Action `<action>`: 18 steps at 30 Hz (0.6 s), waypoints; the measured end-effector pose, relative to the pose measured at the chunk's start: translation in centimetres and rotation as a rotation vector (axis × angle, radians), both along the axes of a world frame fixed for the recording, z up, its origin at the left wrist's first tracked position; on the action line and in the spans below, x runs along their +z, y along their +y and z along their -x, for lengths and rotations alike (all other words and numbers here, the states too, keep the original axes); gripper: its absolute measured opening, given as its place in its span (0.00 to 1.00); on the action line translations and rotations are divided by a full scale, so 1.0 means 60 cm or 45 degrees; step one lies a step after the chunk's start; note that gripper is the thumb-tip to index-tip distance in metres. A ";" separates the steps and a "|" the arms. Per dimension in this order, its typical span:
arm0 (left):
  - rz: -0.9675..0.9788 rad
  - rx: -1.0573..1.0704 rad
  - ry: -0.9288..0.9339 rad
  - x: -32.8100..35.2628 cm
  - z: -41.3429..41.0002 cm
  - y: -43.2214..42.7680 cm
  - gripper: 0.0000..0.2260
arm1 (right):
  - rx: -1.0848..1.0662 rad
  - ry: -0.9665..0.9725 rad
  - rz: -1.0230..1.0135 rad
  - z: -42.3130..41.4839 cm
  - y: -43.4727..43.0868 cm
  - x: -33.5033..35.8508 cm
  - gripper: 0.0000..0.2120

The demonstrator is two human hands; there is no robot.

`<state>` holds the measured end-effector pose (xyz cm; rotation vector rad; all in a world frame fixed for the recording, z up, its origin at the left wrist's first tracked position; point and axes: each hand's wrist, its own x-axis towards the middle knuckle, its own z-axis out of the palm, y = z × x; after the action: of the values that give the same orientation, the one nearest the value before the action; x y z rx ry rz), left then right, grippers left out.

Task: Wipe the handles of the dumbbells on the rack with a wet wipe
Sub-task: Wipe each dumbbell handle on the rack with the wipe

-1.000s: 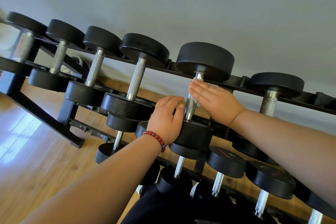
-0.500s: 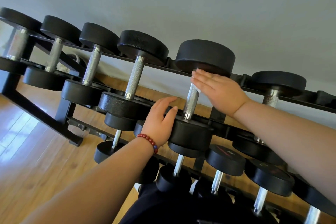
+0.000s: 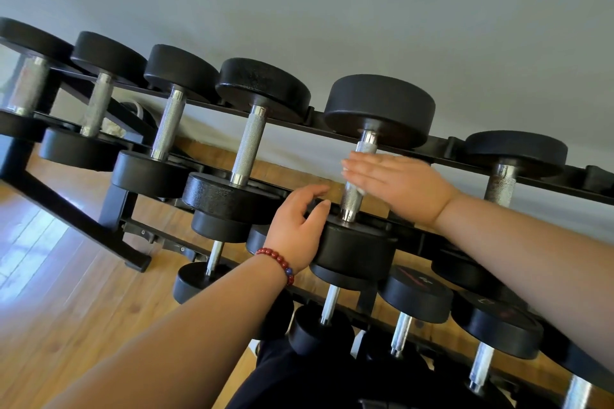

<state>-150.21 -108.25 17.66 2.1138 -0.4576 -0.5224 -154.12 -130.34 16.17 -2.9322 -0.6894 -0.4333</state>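
The right hand [image 3: 398, 188], grip flat, presses the wet wipe [image 3: 360, 191] on a dumbbell handle [image 3: 351, 201] in the top row of the rack [image 3: 66, 211]. At its 8 o'clock the left hand [image 3: 295, 226], grip loosely spread, touches the near head [image 3: 358, 249].

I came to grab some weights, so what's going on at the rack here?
A person is wiping down dumbbells. Their right hand lies flat, straight fingers pressing a white wet wipe against the metal handle of one top-row dumbbell on the rack. Their left hand, with a red bead bracelet at the wrist, rests on that dumbbell's near head. The neighbouring handle has no hand on it.
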 end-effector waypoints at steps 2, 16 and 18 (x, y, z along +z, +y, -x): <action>0.010 -0.049 0.010 0.001 -0.002 0.004 0.15 | -0.180 -0.009 -0.023 -0.014 -0.016 0.010 0.24; 0.067 -0.127 0.048 -0.010 -0.010 0.020 0.17 | -0.072 0.008 -0.005 0.007 0.010 -0.013 0.22; 0.068 -0.122 0.048 -0.010 -0.010 0.020 0.15 | -0.020 0.010 0.038 0.000 -0.005 -0.001 0.22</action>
<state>-149.63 -107.08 17.05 2.0350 -0.5473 -0.5977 -154.14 -130.64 16.13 -2.9674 -0.6778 -0.4159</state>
